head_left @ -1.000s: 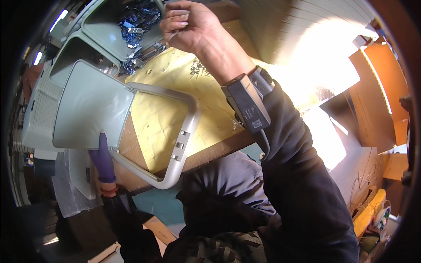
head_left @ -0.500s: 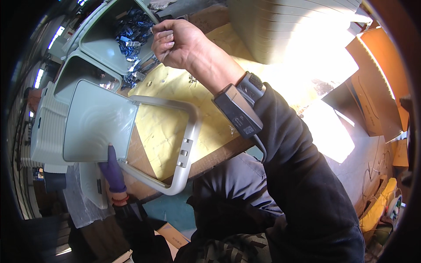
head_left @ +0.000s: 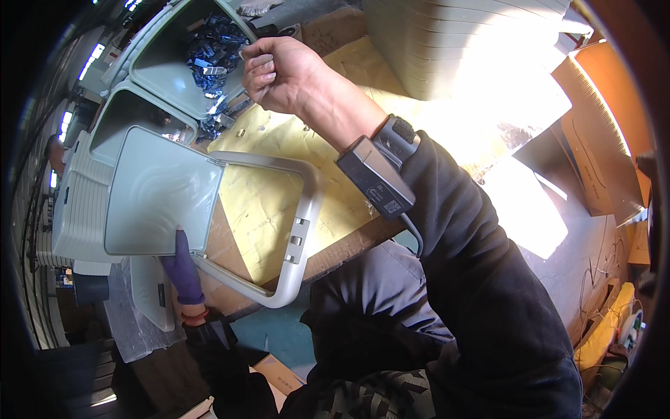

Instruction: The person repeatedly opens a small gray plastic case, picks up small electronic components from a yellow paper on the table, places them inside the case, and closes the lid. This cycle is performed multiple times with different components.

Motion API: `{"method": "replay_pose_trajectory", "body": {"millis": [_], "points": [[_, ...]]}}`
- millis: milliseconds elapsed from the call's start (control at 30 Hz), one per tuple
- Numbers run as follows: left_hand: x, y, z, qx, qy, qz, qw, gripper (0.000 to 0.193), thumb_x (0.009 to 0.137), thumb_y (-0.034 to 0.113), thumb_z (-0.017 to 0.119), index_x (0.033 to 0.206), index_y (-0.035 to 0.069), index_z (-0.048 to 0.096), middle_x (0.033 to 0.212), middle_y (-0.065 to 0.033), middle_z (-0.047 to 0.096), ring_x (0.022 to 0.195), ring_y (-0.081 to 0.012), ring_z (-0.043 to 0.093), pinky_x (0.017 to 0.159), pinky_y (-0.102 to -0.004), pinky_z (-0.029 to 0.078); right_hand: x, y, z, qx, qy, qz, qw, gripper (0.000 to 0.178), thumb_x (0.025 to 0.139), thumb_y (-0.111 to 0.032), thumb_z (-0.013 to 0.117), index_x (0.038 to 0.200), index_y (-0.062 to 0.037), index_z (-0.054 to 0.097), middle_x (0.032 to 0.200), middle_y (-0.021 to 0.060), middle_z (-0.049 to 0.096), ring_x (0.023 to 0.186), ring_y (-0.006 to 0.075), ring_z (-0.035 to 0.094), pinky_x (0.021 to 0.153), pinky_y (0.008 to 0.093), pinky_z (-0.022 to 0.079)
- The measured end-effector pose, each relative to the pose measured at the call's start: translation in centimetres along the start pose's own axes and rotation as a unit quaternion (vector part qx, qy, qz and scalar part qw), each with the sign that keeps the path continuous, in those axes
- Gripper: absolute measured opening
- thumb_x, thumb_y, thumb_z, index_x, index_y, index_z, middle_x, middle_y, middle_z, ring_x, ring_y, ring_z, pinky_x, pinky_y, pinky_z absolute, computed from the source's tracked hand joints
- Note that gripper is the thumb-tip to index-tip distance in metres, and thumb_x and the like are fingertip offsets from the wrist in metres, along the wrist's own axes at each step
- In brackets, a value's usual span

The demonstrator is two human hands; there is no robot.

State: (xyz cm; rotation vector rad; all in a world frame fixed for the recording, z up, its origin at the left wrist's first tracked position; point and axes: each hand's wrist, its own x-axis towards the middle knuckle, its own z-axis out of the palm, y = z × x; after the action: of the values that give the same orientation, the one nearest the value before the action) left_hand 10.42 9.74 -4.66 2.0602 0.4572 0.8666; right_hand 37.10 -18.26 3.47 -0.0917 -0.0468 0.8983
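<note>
A pale grey-green lid panel (head_left: pixel 157 195), smooth, slightly glossy and roughly rectangular with rounded corners, is joined along one side to a beige-grey frame (head_left: pixel 311 195). The frame is an open, rounded three-sided loop with a satin surface; one arm meets the panel at its far right corner, the other near its near right corner. The panel is swung open to the left, clear of the loop's opening, its exact tilt hard to tell. Three small metallic-looking fittings (head_left: pixel 296 241) sit in a row along the frame's right-hand bar. The frame lies over the yellow sheet (head_left: pixel 255 202), its near corner reaching past the edge of the brown table (head_left: pixel 227 244).
</note>
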Motion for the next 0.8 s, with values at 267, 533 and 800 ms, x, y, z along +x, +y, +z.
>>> {"method": "replay_pose_trajectory", "body": {"millis": [267,533,800], "points": [[0.0,-0.2,0.0,-0.012,0.001,-0.006,1.0,0.038,0.099,0.013,0.066,0.128,-0.01,0.059,0.127,-0.0141,0.062,0.111,-0.0222,0.057,0.099,-0.0354,0.045,0.3,-0.1,0.1,-0.023,0.017,0.014,1.0,0.028,0.096,-0.009,0.049,0.07,-0.0154,0.038,0.054,-0.0085,0.035,0.043,0.0046,0.031,0.041,0.0198,0.028],[0.2,0.1,-0.1,-0.037,-0.019,0.037,0.998,0.035,0.096,0.007,0.07,0.125,-0.01,0.061,0.123,-0.0115,0.064,0.109,-0.0198,0.059,0.097,-0.0339,0.047,1.2,-0.9,-1.4,-0.103,0.036,-0.028,0.994,0.026,0.096,-0.01,0.052,0.072,-0.0123,0.043,0.059,-0.0049,0.042,0.047,0.0066,0.038,0.045,0.0217,0.033],[-0.5,1.2,-0.7,-0.086,0.013,-0.013,0.996,0.024,0.096,0.007,0.071,0.113,-0.009,0.07,0.101,-0.0031,0.073,0.092,-0.008,0.063,0.081,-0.0257,0.05,10.7,-3.8,-1.3,-0.887,0.091,-0.24,0.384,0.026,0.085,-0.024,0.075,0.096,-0.0009,0.074,0.091,0.0143,0.075,0.083,0.0282,0.072,0.078,0.0401,0.058]]}}
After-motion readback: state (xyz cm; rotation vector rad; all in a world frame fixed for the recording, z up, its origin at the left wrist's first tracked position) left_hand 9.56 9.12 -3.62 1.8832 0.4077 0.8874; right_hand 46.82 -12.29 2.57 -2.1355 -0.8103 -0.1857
